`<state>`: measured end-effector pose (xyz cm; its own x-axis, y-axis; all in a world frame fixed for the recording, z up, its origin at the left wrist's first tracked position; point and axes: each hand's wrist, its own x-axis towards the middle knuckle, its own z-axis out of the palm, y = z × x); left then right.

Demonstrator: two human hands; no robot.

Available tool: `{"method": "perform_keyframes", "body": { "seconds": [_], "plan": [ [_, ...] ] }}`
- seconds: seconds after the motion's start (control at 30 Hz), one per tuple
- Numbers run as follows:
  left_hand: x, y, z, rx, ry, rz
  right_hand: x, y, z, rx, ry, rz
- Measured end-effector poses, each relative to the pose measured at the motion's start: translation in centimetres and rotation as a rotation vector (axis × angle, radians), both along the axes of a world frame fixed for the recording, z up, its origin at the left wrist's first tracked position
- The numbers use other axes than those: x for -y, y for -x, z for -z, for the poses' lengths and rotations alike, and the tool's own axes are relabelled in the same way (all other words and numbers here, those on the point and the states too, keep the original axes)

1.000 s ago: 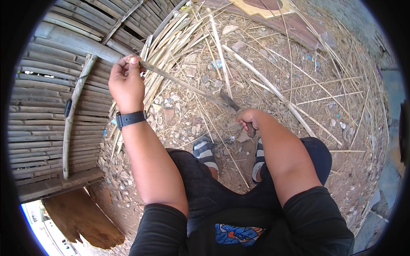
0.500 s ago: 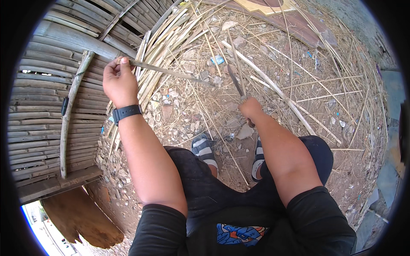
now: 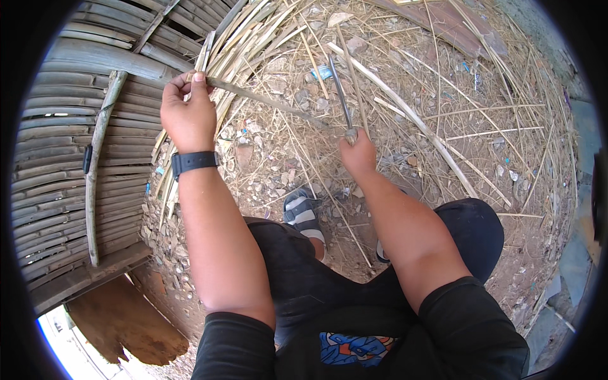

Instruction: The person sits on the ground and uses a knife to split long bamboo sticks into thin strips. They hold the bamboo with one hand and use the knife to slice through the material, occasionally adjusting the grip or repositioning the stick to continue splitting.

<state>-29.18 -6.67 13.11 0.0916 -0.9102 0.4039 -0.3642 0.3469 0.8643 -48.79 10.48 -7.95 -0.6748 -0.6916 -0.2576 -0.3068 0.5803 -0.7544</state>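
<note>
One bamboo strip (image 3: 266, 99), one knife (image 3: 340, 95).

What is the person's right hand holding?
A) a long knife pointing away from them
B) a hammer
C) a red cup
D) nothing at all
A: the right hand grips a handle from which a long thin knife blade points away over the ground, while the left hand holds one end of a bamboo strip.
</note>
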Motion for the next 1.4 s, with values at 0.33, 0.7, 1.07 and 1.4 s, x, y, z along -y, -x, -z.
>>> {"method": "perform_keyframes", "body": {
  "seconds": [0.33,0.7,1.07,1.4],
  "plan": [
    [-0.1,0.0,-0.5,-0.015,-0.204,0.015,1.0,-5.6,-4.6,0.021,0.393,-0.298],
    [1.5,-3.4,1.5,-0.079,-0.182,-0.021,-1.3,-3.7,-3.1,0.012,-0.16,-0.442],
    [0.7,-2.1,1.8,-0.001,-0.104,0.034,-2.0,-3.1,2.4,0.037,-0.29,-0.336],
    [-0.8,-0.3,-0.1,0.047,-0.122,0.088,0.2,-5.6,-5.7,0.105,0.071,-0.373]
  ]
}}
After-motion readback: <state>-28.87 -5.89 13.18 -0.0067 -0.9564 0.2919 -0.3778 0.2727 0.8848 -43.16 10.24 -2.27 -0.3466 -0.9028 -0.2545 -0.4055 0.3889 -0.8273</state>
